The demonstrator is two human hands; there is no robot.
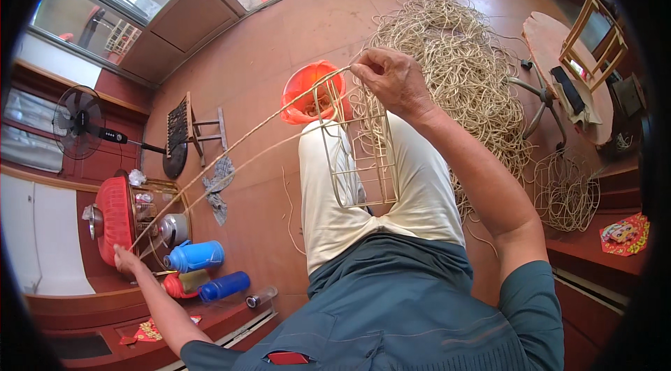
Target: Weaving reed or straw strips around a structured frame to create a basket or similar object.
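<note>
A rectangular wire frame (381, 201) with thin bars stands between my thighs, its open side toward me. My right hand (395, 83) is closed at its upper end, with thumb and fingers pinching a tan twisted cord (279, 108) there. Two strands of the cord run taut from the frame down to the far left. At that end my left hand (126, 260) is closed round the cord, arm stretched out to the side. Whether the right fingers also grip the frame's bar is hard to see.
A large heap of loose cord (454, 56) covers the floor ahead to the right. Beyond my knees stands a bin with a red bag (293, 95). Left are a standing fan (80, 119), a stool (203, 126), a red basket (115, 220) and a blue flask (196, 256).
</note>
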